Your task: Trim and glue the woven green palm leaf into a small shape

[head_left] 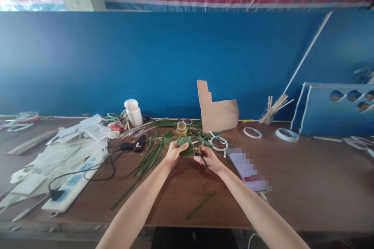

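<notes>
Just below the small glass jar (181, 128), a soft, floppy green leaf (184, 147) is pinched at its edge by the left hand (174, 154); dark scissors (200, 154) are gripped by the right hand (209, 159), held apart but near.

Worn on the person's head, the one camera faces forward and down, close above the left hand (175, 155) and right hand (209, 159), taking in the wooden workbench (304, 183) and the blue wall (117, 58) beyond

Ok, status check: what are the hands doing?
Left hand holding a green leaf. Right hand on black scissors at the leaf. Loose leaf strips beside them, glue gun beyond.
</notes>
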A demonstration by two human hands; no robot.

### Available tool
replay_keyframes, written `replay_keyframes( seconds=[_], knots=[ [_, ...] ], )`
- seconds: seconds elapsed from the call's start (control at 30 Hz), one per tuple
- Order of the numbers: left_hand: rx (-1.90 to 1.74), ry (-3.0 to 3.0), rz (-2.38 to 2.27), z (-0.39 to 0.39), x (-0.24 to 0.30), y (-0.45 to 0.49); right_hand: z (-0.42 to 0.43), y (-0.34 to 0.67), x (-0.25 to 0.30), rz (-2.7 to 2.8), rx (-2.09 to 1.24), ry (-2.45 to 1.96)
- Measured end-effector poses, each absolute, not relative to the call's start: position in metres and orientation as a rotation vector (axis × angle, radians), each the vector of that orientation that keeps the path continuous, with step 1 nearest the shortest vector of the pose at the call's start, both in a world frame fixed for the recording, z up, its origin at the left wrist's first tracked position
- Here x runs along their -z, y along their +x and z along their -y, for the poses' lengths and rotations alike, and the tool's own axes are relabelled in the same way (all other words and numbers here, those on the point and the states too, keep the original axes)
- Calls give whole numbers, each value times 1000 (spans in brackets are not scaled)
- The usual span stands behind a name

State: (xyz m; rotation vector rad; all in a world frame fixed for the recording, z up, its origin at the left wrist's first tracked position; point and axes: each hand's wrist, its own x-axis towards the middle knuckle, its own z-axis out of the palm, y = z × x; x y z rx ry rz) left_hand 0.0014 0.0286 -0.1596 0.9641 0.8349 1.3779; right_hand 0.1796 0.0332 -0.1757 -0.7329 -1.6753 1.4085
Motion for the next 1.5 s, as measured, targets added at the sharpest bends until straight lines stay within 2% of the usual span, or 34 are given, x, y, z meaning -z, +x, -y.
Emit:
replay_keyframes(
  seconds=[1.5],
  knots=[
    [-1288,1064,-829,-27,161,0,-30,180,167,1684,-1368,-801]
  ],
)
